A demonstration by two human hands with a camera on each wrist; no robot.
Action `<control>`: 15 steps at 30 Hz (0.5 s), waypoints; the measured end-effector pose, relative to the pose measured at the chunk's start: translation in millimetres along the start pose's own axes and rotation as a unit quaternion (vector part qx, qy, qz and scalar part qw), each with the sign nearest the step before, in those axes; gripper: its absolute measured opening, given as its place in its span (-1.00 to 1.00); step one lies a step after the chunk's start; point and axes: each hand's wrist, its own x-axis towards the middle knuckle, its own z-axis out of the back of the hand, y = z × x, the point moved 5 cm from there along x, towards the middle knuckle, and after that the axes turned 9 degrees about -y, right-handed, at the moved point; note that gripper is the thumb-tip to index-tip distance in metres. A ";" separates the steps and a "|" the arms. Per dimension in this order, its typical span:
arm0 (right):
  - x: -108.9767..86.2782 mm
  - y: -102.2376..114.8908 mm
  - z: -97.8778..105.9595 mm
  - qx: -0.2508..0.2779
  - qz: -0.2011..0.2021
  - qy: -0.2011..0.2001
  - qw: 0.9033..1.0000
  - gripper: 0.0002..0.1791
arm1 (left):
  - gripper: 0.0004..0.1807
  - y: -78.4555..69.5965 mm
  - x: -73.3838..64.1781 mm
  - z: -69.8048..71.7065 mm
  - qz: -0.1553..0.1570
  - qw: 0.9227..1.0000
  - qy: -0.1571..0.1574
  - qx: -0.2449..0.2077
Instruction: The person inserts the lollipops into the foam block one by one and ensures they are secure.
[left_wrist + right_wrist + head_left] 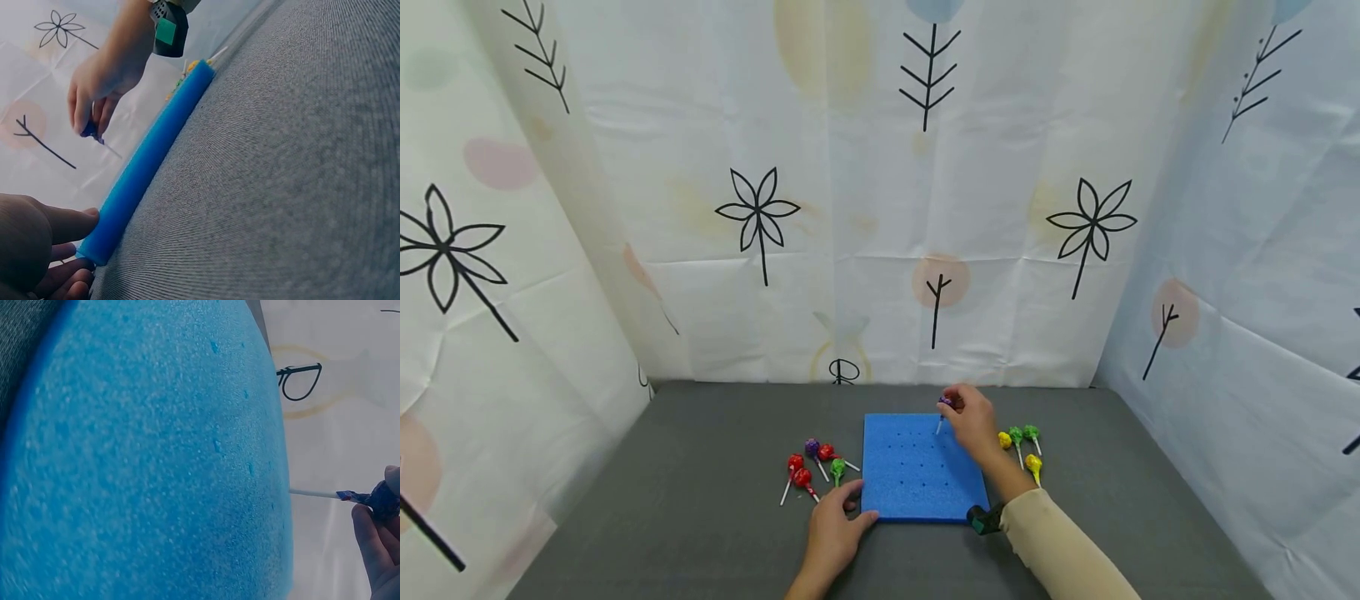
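My right hand (972,421) pinches a purple-wrapped lollipop (945,402) by its head over the back right part of a blue foam board (917,500) with rows of small holes. Its white stick (312,494) points down at the board, and in the right wrist view the stick's tip meets the board's outline. At the board's front left corner, my left hand (833,531) holds the edge between thumb and fingers; the thumb (75,224) lies against the front side in the left wrist view.
Left of the board lie several lollipops: red ones (802,477), a purple one (812,448) and a green one (838,469). To its right are green (1017,434) and yellow lollipops (1033,463). A grey cloth (715,500) covers the table, with patterned white curtains (850,317) around it.
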 end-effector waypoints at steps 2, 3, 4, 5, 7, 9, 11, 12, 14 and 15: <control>-1.1 0.9 -1.4 -0.003 0.002 0.000 1.000 -0.78 | -0.48 -0.3 0.0 0.2 0.003 1.000 0.000 0.001; -1.6 1.3 -2.0 -0.004 0.002 0.000 1.000 -0.79 | -0.48 -0.1 0.0 0.1 0.006 1.000 0.000 0.001; -2.0 1.3 -2.8 -0.005 0.002 0.001 1.000 -0.78 | -0.48 0.1 -0.1 0.1 0.010 1.000 0.001 0.001; -2.3 1.3 -3.7 -0.006 0.000 0.001 1.000 -0.78 | -0.47 0.1 -0.3 0.1 0.011 1.000 0.002 0.000; -2.8 1.0 -5.2 -0.006 -0.005 0.003 1.000 -0.78 | -0.47 0.0 -0.2 0.3 0.013 1.000 0.003 -0.001; -3.1 1.1 -6.4 -0.005 -0.007 0.005 1.000 -0.78 | -0.47 0.2 -0.1 0.1 0.014 1.000 0.006 -0.002; -3.1 1.6 -7.4 -0.007 -0.004 0.006 1.000 -0.78 | -0.47 0.0 0.3 0.0 0.011 1.000 0.007 -0.003; -2.9 1.8 -7.9 -0.008 -0.004 0.007 1.000 -0.78 | -0.47 -0.1 0.4 0.1 0.010 1.000 0.007 -0.003; -2.6 2.4 -8.4 -0.012 0.000 0.007 1.000 -0.78 | -0.47 -0.2 0.7 0.1 0.009 1.000 0.007 -0.003; -2.4 2.6 -8.6 -0.013 0.002 0.007 1.000 -0.79 | -0.48 -0.2 0.7 0.0 0.007 1.000 0.007 -0.003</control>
